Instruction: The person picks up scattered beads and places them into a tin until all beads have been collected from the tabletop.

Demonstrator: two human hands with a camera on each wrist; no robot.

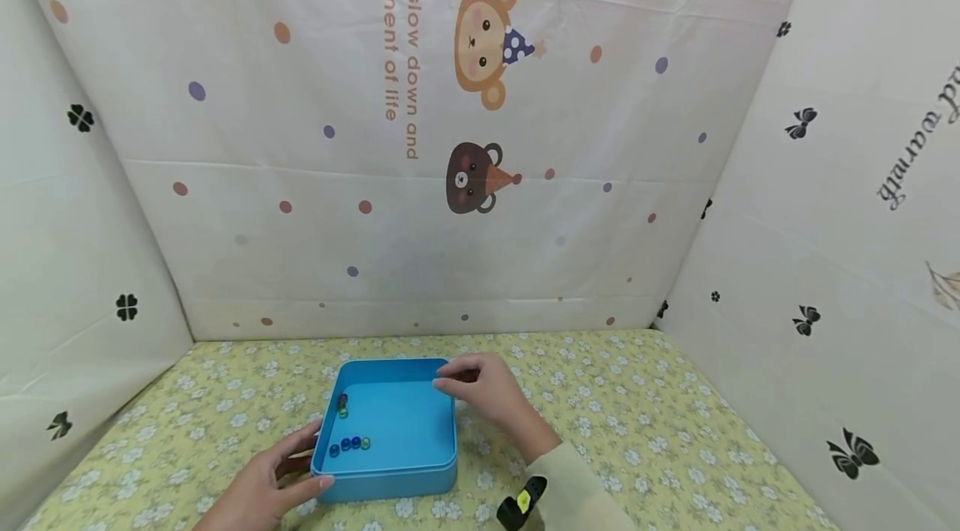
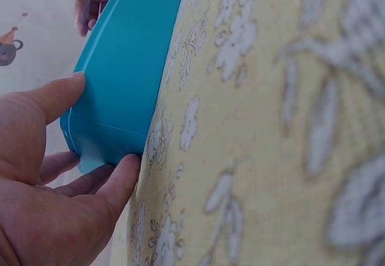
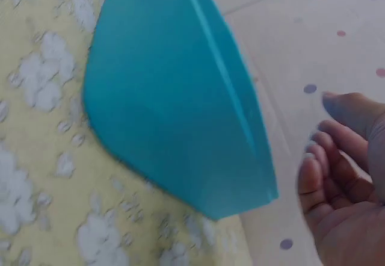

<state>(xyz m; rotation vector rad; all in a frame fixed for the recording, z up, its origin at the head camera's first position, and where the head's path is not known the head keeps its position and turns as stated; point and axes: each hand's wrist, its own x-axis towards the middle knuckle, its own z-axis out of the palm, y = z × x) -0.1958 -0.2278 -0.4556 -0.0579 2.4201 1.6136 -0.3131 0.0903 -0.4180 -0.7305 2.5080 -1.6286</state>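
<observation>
A shallow blue square box (image 1: 405,423) without a lid sits on the flowered cloth. Inside, several small shiny round beads or marbles (image 1: 356,443), dark blue and green, form a short row near the front left. A dark reddish one and a green one (image 1: 342,413) lie by the left wall. My left hand (image 1: 264,474) grips the front left corner, thumb on the front wall and fingers round the left side, as the left wrist view also shows. Over the far right corner hovers my right hand (image 1: 483,389); its fingers bend loosely, thumb apart, with nothing visible between them (image 3: 346,188).
Yellow cloth with white flowers (image 1: 615,431) covers the table. A printed white sheet (image 1: 405,247) hangs behind, with side sheets (image 1: 787,247) at left and right. A dark strap with a yellow mark (image 1: 522,502) is at the right wrist.
</observation>
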